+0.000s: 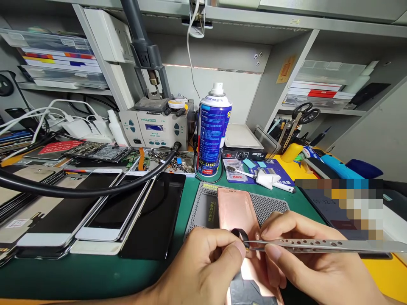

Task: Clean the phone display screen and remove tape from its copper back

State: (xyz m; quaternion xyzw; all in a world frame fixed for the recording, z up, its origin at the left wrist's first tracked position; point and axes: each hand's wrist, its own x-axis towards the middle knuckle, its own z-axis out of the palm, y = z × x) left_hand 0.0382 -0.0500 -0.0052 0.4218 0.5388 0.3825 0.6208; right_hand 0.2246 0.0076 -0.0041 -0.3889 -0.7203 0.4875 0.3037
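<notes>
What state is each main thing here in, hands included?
Left hand: pinching the black strip
Black strip: curled
Right hand: gripping the tweezers
Tweezers: tips at the strip
Pink phone shell: lying down, partly hidden by hands
Spray can: standing upright
Black panel: lying flat, dark
Scissors: standing, handles up
Black hose: hanging in a curve

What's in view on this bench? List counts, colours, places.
perforated metal tweezers: 1, silver, right hand
thin curled strip: 1, black, left fingertips
flat metal phone housing: 1, copper-pink, beneath hands
perforated mat: 1, grey, under housing
metal spray can: 1, blue and white, centre
boxy electronic station: 1, grey, left of can
scissors: 1, black handles, right
thick hose: 1, black, left
flat phone panels: several, black and white, left
stacked plastic boxes: several, clear, upper shelves
flat worktop: 1, green, below
left hand: 1, bare, lower centre
right hand: 1, bare, lower right
</notes>
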